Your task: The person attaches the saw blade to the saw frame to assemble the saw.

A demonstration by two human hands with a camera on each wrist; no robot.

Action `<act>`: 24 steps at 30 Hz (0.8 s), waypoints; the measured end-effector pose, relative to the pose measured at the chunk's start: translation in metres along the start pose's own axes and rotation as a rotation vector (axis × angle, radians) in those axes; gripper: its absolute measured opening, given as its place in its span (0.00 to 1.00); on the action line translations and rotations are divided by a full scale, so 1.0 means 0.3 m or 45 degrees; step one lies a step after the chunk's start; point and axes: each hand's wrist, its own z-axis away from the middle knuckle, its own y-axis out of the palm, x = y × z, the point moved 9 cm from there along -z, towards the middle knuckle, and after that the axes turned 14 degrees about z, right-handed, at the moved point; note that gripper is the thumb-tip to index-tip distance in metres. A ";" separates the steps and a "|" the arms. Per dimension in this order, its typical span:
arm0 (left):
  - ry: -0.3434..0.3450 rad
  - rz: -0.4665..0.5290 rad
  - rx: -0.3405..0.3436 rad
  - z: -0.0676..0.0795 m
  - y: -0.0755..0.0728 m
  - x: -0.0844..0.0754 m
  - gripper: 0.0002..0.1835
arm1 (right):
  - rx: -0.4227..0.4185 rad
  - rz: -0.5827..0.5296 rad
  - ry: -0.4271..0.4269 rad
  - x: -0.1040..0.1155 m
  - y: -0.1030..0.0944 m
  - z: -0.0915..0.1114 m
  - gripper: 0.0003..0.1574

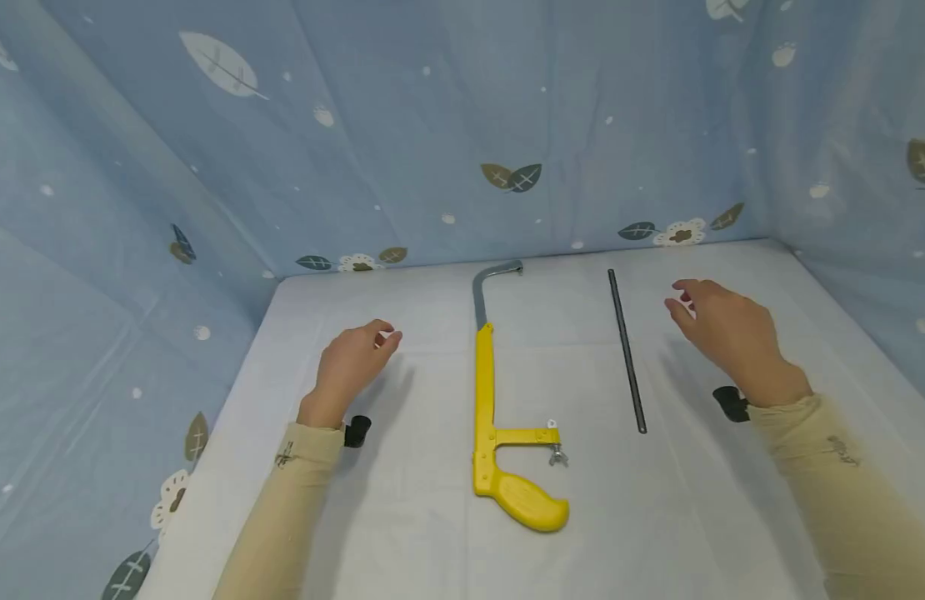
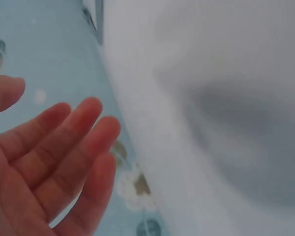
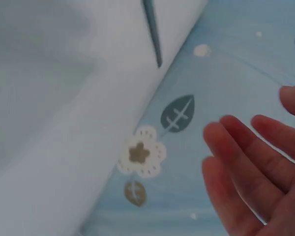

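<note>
A hacksaw frame with a yellow body, a grey metal front arm and a wing nut lies on the white tabletop, its handle toward me. To its right lies a separate dark hacksaw blade, whose end also shows in the right wrist view. My left hand hovers left of the frame, fingers loosely bent and holding nothing; its relaxed fingers show in the left wrist view. Right of the blade, my right hand hovers with loosely bent fingers, touching nothing.
A white cloth covers the table. Blue curtains with leaf and flower prints stand behind the table and along both sides. A small black piece sits at the left wrist, and a similar black piece at the right.
</note>
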 end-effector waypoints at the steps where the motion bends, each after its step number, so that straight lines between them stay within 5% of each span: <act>1: 0.006 0.016 0.016 0.008 0.011 -0.016 0.23 | 0.022 -0.036 0.022 0.005 0.007 0.005 0.20; 7: -0.008 0.115 0.166 0.047 0.113 -0.104 0.19 | 0.212 -0.258 0.142 0.030 0.074 0.048 0.24; 16: -0.089 0.339 0.314 0.064 0.233 -0.182 0.17 | 0.645 -0.361 0.220 0.084 0.222 0.119 0.46; 24: -0.179 0.546 0.526 0.100 0.359 -0.202 0.21 | 0.697 -0.343 0.273 0.094 0.269 0.141 0.39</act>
